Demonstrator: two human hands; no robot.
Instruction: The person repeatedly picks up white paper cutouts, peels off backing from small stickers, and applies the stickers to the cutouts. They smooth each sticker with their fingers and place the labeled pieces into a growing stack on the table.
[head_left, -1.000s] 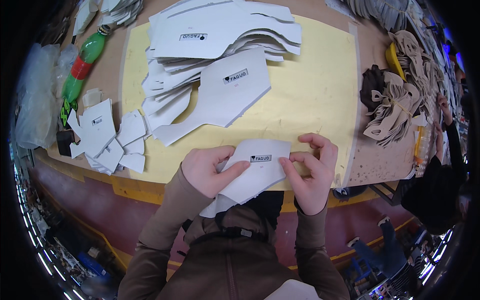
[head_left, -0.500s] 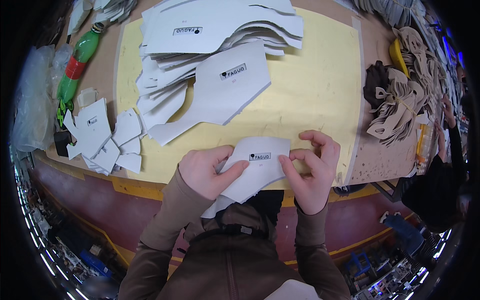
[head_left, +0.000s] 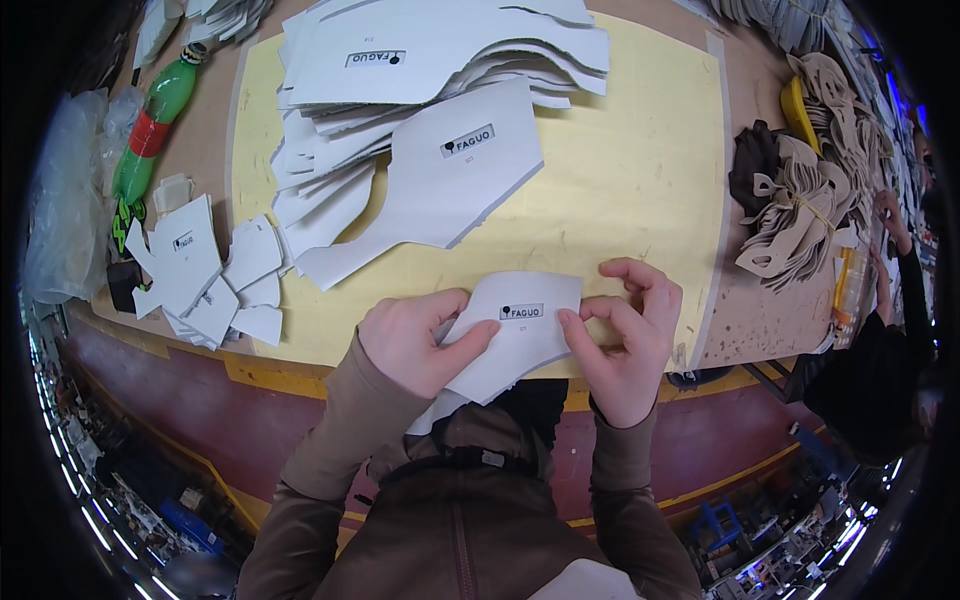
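Between my hands, at the table's near edge, is a white cut piece of sheet material [head_left: 515, 345] with a small dark printed label; its lower end hangs over the edge. My left hand [head_left: 415, 338] pinches its left side, thumb on top and fingers beneath. My right hand [head_left: 625, 335] grips the right edge between thumb and fingers, with the index finger raised. Just beyond lies a larger white cut piece [head_left: 450, 180] with a similar label. It leans against a stack of white cut pieces [head_left: 400, 75].
Smaller white pieces [head_left: 185, 255] lie at the left, near a green bottle [head_left: 168, 100] and a clear plastic bag [head_left: 65, 200]. Tied beige pieces [head_left: 795, 215] and a yellow container [head_left: 797, 115] sit at the right. Yellow paper [head_left: 640, 150] covers the table. Another person's hand [head_left: 893, 215] shows at far right.
My hands and the white piece stay almost still. At far right, the other person has shifted slightly.
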